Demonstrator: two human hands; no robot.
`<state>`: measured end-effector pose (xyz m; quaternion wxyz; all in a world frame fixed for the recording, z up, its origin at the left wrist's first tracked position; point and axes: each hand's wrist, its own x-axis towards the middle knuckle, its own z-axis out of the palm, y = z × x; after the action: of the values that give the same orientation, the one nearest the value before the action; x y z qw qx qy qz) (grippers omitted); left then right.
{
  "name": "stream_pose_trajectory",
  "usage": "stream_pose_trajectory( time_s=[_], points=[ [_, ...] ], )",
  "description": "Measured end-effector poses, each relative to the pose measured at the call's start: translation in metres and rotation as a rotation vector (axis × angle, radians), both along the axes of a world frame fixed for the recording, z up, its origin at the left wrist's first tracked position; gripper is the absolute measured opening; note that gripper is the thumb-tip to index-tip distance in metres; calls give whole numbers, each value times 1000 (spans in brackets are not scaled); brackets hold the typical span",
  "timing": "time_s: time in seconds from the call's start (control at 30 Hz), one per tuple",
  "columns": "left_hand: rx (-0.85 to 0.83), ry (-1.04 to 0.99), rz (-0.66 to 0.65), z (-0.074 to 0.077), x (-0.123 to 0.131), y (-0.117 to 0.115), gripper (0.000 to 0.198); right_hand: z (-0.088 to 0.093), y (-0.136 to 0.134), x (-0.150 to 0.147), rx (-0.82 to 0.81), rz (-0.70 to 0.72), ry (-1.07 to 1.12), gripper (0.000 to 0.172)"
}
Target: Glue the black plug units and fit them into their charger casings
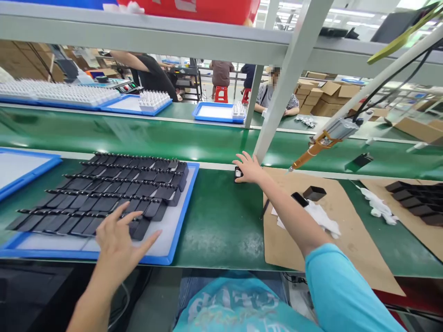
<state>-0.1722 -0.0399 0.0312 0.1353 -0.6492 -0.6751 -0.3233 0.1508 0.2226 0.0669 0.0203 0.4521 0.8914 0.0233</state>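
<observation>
My left hand [119, 240] is raised over the near right corner of a blue-rimmed tray [183, 216], fingers spread and holding nothing. Rows of black plastic housings [114, 193] with small pegs along one edge fill most of that tray. The hand hides part of the nearest row. Toward the back of the bench, my right hand [249, 168] is stretched out with its fingers apart. A small black box-shaped piece [238, 174] with a pale inside stands at its thumb and is partly covered by it. I cannot tell whether the thumb touches it.
An orange-tipped electric screwdriver [314, 150] hangs over brown cardboard [346, 216]. On the cardboard lie a black block [314, 192] and a white cloth [321, 219]. A metal post [284, 83] rises behind my right hand. More black housings [415, 198] lie far right. Co-workers sit beyond the green belt [155, 133].
</observation>
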Motion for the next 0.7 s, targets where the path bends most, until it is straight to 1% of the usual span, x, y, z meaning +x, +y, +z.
stream_pose_trajectory(
  time_s=[0.03, 0.1, 0.17, 0.23, 0.3, 0.37, 0.43, 0.47, 0.53, 0.63, 0.7],
  points=[
    [45, -23, -36, 1, 13, 3, 48, 1, 11, -4, -22, 16, -26, 77],
    [60, -86, -140, 1, 40, 12, 40, 4, 23, -11, -53, 59, -73, 70],
    [2, -170, -236, -3, 66, 23, 35, 9, 21, -15, -70, 133, -95, 65],
    [-82, -288, -311, -10, 89, 34, 32, 16, 4, -17, -81, 233, -95, 63],
    [-172, -413, -359, -18, 109, 44, 38, 22, -26, -17, -88, 333, -78, 61],
    [-277, -500, -374, -27, 126, 50, 54, 22, -62, -16, -96, 427, -48, 59],
    [-375, -549, -388, -35, 140, 53, 74, 17, -96, -13, -107, 508, 3, 55],
    [-414, -570, -403, -39, 146, 53, 82, 14, -109, -11, -119, 523, 25, 54],
    [-476, -614, -439, -45, 153, 52, 87, 6, -126, -3, -182, 530, 104, 55],
    [-552, -659, -438, -50, 155, 47, 84, -3, -133, 15, -336, 504, 336, 63],
    [-572, -670, -427, -52, 154, 45, 84, -6, -131, 25, -396, 401, 493, 59]
  ],
)
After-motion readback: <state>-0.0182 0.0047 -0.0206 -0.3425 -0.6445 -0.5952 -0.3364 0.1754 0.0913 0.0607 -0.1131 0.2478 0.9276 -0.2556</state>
